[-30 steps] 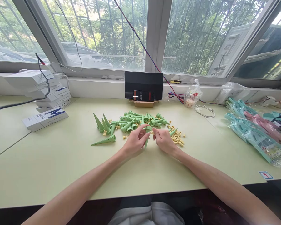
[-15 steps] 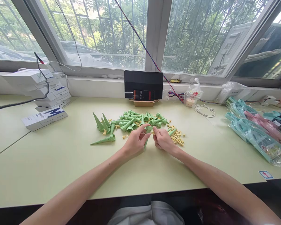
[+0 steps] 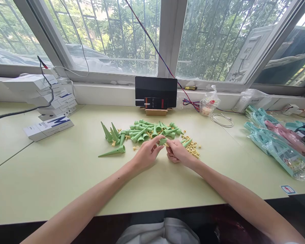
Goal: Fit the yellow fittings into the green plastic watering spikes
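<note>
My left hand (image 3: pixel 146 153) is closed, thumb and fingers pinching the wide collar of a green plastic watering spike (image 3: pixel 162 141). Its pointed end does not show. Close against it, my right hand (image 3: pixel 178 151) is curled with a small yellow plug (image 3: pixel 166 145) at its fingertips, mostly covered. Whether the plug sits in the spike I cannot tell. Just beyond my hands lies a heap of green spikes (image 3: pixel 142 128), and several yellow plugs (image 3: pixel 193 148) are scattered beside my right hand. A few spikes (image 3: pixel 114 134) stand upright to the left, with one spike (image 3: pixel 112 151) lying flat.
At the back, a phone (image 3: pixel 156 103) leans against a dark tablet (image 3: pixel 156 88) on a cardboard stand. White boxes (image 3: pixel 51 127) are stacked on the left. Packed teal items (image 3: pixel 277 145) lie at the right. A white cable (image 3: pixel 222 120) and a plastic bag (image 3: pixel 209 103) rest near the window.
The spike in my left hand has turned, so its tapered end no longer shows below my fingers. My right hand has shifted slightly; the heap looks the same.
</note>
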Demonstrator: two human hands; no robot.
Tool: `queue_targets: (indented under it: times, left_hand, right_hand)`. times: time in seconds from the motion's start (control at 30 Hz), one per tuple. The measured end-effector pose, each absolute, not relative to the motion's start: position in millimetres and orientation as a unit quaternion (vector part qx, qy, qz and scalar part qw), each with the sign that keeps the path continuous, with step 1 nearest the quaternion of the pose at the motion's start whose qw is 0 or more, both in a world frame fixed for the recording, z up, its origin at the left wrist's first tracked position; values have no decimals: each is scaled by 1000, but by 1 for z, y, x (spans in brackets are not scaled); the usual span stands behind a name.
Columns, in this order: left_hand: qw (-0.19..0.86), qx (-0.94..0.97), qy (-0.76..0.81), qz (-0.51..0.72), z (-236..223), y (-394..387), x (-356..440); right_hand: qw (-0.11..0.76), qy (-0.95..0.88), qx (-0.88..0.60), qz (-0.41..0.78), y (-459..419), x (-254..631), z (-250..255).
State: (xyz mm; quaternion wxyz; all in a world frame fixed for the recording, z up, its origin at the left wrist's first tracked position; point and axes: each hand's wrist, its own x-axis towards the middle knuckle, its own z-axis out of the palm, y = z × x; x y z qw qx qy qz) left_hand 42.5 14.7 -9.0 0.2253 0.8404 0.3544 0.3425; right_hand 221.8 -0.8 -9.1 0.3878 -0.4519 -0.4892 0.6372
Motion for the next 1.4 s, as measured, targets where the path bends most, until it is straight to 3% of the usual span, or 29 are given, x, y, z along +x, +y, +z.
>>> queue_targets:
  times: [0.43,0.9,1.1,1.4]
  left_hand:
    - [134,876,295,357,-16,20,38]
    - [-42,932,185,310,-7,20,32]
    - [31,911,209,353,-11,19,36]
    - [267,816,304,413,-11,16,45]
  right_hand:
    - [334,-441,-427,715,2,230,-2]
    - [219,-397,-351,819,6,245,-2]
    - [213,-387,-356,824,6,244,2]
    - [323,-432,-399,742,0,225,3]
